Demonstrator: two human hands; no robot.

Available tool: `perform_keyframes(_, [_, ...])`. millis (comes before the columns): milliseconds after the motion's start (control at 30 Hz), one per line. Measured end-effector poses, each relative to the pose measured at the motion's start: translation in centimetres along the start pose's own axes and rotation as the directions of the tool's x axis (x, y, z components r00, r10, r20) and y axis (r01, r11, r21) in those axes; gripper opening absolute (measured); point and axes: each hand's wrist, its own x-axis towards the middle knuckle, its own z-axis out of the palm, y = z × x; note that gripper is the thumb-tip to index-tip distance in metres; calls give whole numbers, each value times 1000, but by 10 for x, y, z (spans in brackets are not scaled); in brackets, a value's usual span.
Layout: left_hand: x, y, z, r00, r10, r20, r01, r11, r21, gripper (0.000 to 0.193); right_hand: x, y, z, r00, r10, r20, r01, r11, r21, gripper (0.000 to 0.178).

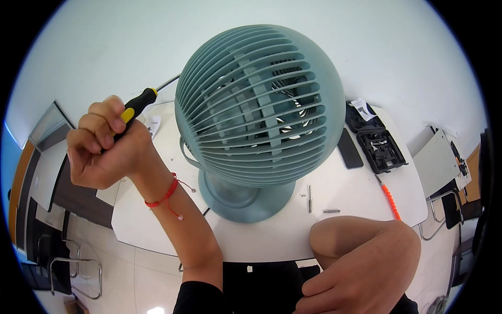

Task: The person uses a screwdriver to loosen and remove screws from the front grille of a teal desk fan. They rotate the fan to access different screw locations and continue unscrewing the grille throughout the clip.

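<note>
My left hand [107,141] is wrapped round a black and yellow screwdriver [138,104], raised at the fan's left. Its metal shaft runs up to the left edge of a grey-green round fan [256,104]; where the tip ends is hidden by the grille. The fan stands on its round base [246,204], with slats facing me and dark blades partly visible through them. At the lower right, close to me, my right hand [361,282] is bent with its fingers curled in. The lower edge cuts those fingers off, so anything in them is hidden.
On the white table [157,225] lie a small metal driver bit shaft [309,199], a short bit [331,211] and an orange flexible shaft [389,199]. A black phone [349,149] and an open black tool case [379,146] are at the right. Chairs [78,272] stand beyond.
</note>
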Motion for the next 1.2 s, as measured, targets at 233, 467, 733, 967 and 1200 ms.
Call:
perform_keyframes(233, [-3, 3, 11, 995, 68, 71, -61, 993, -99, 28, -10, -3, -12, 954, 21, 298, -43, 997, 65, 14])
perform_keyframes(467, [-5, 22, 25, 996, 44, -75, -63, 960, -272, 29, -12, 0, -4, 977, 52, 206, -63, 997, 46, 17])
perform_keyframes(733, [-5, 14, 28, 939, -266, -218, 65, 759, -648, 32, -1, -2, -1, 1000, 8, 19, -7, 1000, -10, 18])
perform_keyframes(967, [-5, -5, 21, 828, -519, -211, 134, 550, -825, 35, -1, 0, -2, 1000, 6, 24, -7, 1000, 1, 21])
perform_keyframes(1200, [-12, -24, 16, 711, -689, -141, 157, 350, -923, 35, -11, 1, -10, 953, 8, 304, -22, 999, 43, 20])
